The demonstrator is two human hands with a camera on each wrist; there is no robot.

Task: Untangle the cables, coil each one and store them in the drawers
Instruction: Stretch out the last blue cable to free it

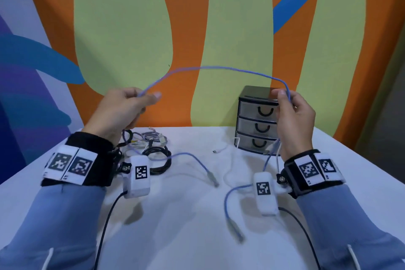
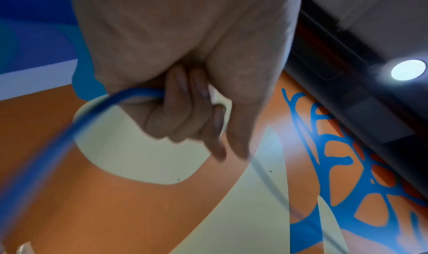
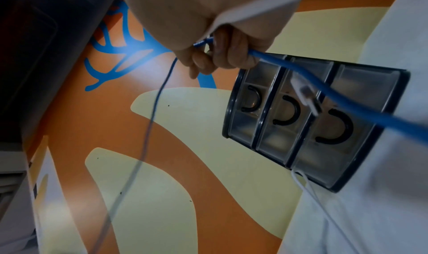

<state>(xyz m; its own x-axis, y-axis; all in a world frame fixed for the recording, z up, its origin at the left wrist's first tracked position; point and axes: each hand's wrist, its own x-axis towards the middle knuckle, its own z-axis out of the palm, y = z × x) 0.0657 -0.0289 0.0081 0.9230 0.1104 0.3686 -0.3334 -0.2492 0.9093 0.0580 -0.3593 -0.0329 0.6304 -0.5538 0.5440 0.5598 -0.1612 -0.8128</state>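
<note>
I had the blue cable [image 1: 219,68] lifted off the tabletop [image 1: 197,215], my left hand [image 1: 122,109] curled round it on one side and my right hand [image 1: 293,120] pinching it on the other, so it arched between them above the far edge. Both its ends hung down, their plugs trailing on the cloth towards the near edge. It looked free of the rest, but I had not coiled it yet.

Most of the job was left, I judged. The tangle [image 1: 149,144] of grey and black cables lay by the far left side of the tabletop, below my left hand. A white cable [image 1: 228,160] lay loose in front of the drawer unit [image 1: 256,120], which stood at the far right, all three drawers closed; I could not see anything stored inside.

The middle and near part of the tabletop gave me open room to wind loops. The wall stood just behind the far edge, and my right hand was close in front of the drawers.
</note>
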